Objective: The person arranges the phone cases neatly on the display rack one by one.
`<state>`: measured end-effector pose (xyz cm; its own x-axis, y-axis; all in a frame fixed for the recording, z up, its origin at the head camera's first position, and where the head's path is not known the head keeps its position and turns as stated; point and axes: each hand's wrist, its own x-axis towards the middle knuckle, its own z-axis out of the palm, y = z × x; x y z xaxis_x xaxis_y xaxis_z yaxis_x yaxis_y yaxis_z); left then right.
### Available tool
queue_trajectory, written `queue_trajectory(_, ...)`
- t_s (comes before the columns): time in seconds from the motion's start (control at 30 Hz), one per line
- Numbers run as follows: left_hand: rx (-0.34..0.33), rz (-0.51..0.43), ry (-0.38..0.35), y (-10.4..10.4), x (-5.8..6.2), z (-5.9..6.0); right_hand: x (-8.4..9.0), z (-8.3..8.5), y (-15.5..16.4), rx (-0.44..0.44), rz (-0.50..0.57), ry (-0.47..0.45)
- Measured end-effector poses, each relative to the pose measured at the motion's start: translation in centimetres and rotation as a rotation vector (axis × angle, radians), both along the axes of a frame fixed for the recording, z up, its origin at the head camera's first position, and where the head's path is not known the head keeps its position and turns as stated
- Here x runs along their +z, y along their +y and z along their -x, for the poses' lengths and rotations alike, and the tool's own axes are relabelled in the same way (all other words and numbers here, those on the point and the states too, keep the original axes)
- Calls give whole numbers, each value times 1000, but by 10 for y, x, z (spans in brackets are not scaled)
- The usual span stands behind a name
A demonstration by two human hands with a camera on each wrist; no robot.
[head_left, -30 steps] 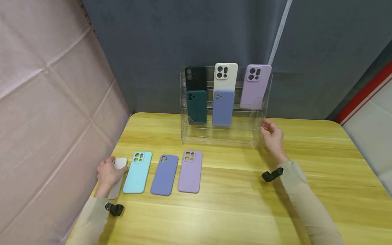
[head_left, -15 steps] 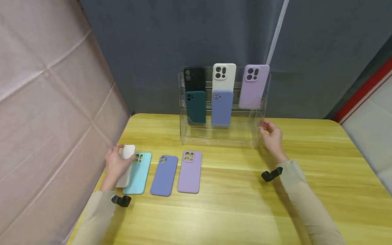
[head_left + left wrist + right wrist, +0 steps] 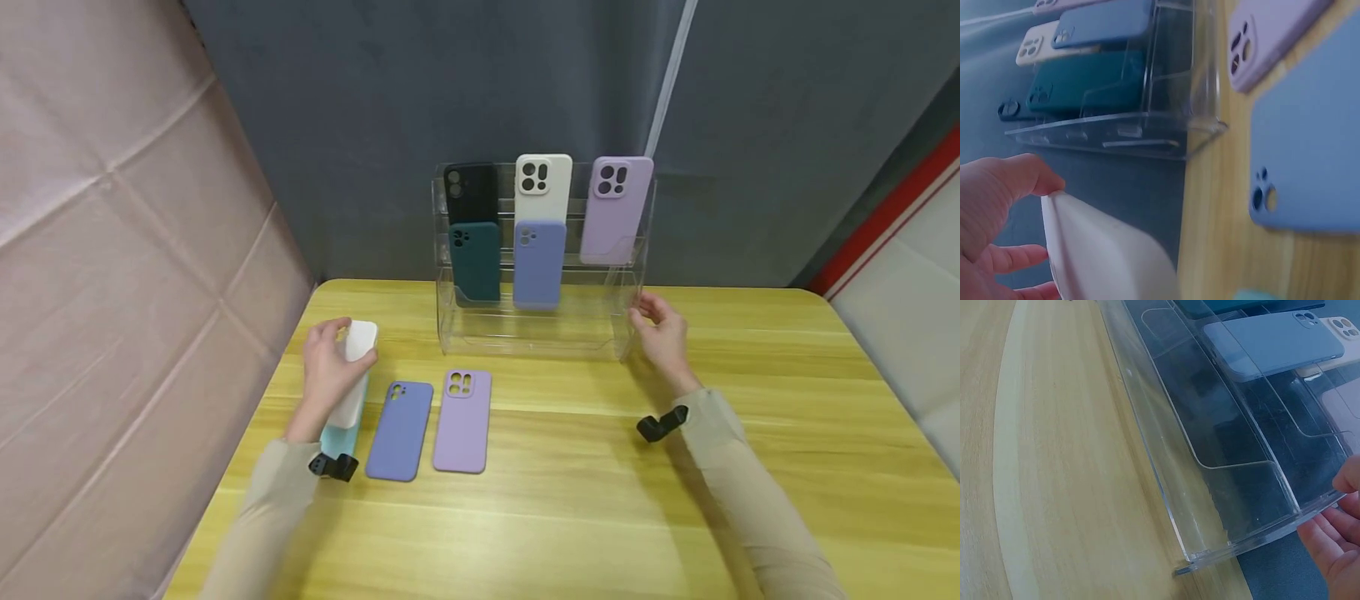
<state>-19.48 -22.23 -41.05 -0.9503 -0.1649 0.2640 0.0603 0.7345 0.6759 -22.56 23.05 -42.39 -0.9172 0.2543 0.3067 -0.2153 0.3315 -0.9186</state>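
My left hand [image 3: 331, 372] grips a white phone case [image 3: 356, 367] lifted off the table, thumb on its edge; the left wrist view shows the white case [image 3: 1105, 251] close up. Under that hand lies a cyan case [image 3: 333, 438], mostly hidden. Beside it on the table are a blue case [image 3: 400, 430] and a lilac case [image 3: 462, 421]. My right hand [image 3: 654, 330] holds the right end of a clear acrylic rack [image 3: 609, 321]; its fingers [image 3: 1330, 539] and thumb sit either side of the side panel's edge [image 3: 1310, 509].
The rack holds black [image 3: 470, 190], cream [image 3: 543, 185], lilac [image 3: 615, 208], dark green [image 3: 475, 260] and blue [image 3: 538, 263] cases on its upper tiers. A pink padded wall [image 3: 135, 275] borders the yellow wooden table [image 3: 570, 500] on the left, a grey curtain behind.
My left hand has lifted the white case from the row's left end and carried it up and rightwards, over the cyan case. The right hand has stayed at the rack.
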Motion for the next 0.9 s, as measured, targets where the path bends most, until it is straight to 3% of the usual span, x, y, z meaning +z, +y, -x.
queue_trajectory(0.1,-31,-11,40,15,4,5,-2,1,0,-7,-13,15)
queue_trajectory(0.43,-131,-59,66,70,23,15,-2,-2,2,34,-1,22)
queue_trajectory(0.57,-186,-80,119,91,25,17,-1,-3,2,36,-16,22)
queue_trajectory(0.73,-263,-106,198,119,25,21,-20,9,11,20,-24,45)
queue_trajectory(0.9,-317,-124,237,146,32,24,-33,16,14,14,-33,67)
